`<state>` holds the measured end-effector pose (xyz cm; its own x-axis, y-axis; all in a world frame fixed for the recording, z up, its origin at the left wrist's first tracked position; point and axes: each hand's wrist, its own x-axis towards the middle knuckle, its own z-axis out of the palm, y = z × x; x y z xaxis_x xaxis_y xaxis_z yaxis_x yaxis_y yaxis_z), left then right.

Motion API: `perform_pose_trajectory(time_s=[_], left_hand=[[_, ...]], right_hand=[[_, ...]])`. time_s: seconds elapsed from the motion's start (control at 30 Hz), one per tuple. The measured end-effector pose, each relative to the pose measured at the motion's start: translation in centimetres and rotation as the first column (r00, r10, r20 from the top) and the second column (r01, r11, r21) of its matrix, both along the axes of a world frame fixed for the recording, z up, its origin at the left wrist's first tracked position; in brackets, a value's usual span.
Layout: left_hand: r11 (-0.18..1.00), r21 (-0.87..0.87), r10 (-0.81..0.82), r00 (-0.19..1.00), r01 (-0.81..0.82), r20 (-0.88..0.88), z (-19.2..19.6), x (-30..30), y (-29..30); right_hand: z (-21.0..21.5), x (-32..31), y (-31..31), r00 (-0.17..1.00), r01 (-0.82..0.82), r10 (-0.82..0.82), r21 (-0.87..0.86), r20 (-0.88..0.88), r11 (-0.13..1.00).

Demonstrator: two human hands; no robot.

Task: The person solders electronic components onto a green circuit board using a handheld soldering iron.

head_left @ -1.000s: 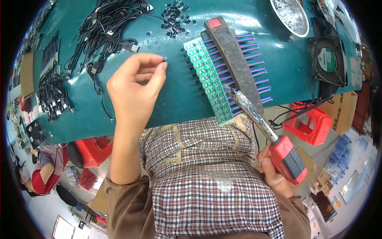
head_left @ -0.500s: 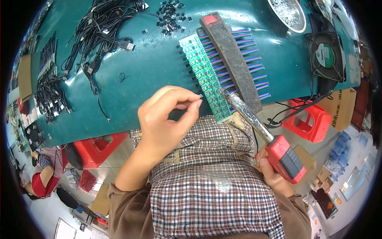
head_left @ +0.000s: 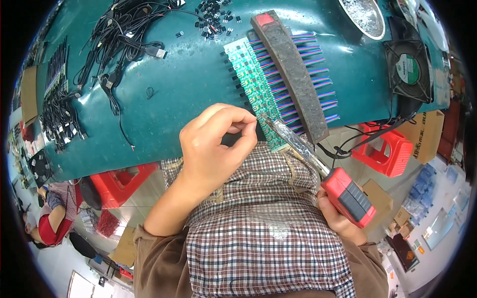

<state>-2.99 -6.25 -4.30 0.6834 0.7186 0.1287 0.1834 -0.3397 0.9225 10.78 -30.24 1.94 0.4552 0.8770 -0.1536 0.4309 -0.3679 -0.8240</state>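
My left hand point(head_left: 216, 141) is closed in a pinch at the left edge of a green circuit board panel point(head_left: 251, 74). A small pinned component is between the fingertips, now almost hidden by them. Wrapped round the red and black handle of a soldering iron point(head_left: 350, 197) is my right hand point(head_left: 340, 218). The iron's dark tip meets or hovers just over the board beside my left fingertips; contact cannot be made out. Small black components line the panel's left edge. Across the coloured wires point(head_left: 313, 62) on its right side lies a long dark bar point(head_left: 293, 74).
Loose black components point(head_left: 213, 17) and tangled black USB cables point(head_left: 124, 39) lie on the green table point(head_left: 164, 119). A metal bowl point(head_left: 365, 17) and a fan point(head_left: 408, 69) stand at right. Red stools point(head_left: 385, 151) are below the table edge; another person point(head_left: 54, 218) sits far left.
The soldering iron's tip has moved left across the board toward my left fingertips. My left hand has shifted slightly right, up to the board's edge, still pinching.
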Motion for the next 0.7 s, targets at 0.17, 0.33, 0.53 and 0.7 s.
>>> perform_pose_trajectory(time_s=[0.17,0.33,0.53,0.7], left_hand=[[1.000,0.002,0.012,1.000,-0.012,-0.012,-0.09,0.08,0.01],[1.000,0.020,0.007,1.000,-0.007,-0.021,-0.02,0.16,0.10],[1.000,0.028,0.009,1.000,-0.009,-0.029,-0.06,0.15,0.10],[0.999,-0.005,-0.034,0.998,0.034,-0.058,0.20,-0.03,0.24]], right_hand=[[0.09,0.36,0.77,0.989,-0.100,0.096,0.030,0.114,0.995],[-0.06,0.25,0.62,0.997,-0.067,0.065,0.035,0.043,0.997],[-0.15,0.20,0.79,0.996,-0.075,0.073,0.030,0.048,0.997],[-0.08,0.12,0.25,0.998,-0.060,0.060,-0.008,0.027,0.998]])
